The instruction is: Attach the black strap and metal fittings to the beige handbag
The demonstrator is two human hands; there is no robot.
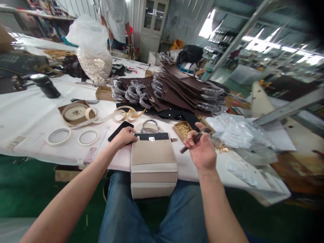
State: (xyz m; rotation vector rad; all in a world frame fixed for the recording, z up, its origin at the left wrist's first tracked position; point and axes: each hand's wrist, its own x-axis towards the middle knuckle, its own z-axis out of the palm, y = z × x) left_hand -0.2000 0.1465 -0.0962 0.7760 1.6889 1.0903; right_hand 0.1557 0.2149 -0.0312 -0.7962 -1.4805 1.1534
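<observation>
A beige handbag (pixel 154 153) hangs over the table's front edge above my thighs. Along its top runs a black strip (pixel 162 136) with small pale metal pieces on it, and a looped handle (pixel 150 125) wrapped in clear plastic stands behind. My left hand (pixel 126 136) grips the bag's upper left corner, thumb on the black strip. Raised to the right of the bag, my right hand (pixel 202 150) is closed round a short dark rod-shaped tool (pixel 194 139); its exact kind is unclear. Close behind that hand stands a small box of gold-coloured hardware (pixel 182 129).
A black phone (pixel 120 130) lies left of the bag, near tape rolls (pixel 59 136) and ribbon (pixel 124 114). Stacked brown bag panels (pixel 177 84) with plastic-wrapped handles fill the back. Clear plastic bags (pixel 235 130) lie right. A person (pixel 115 20) stands beyond the table.
</observation>
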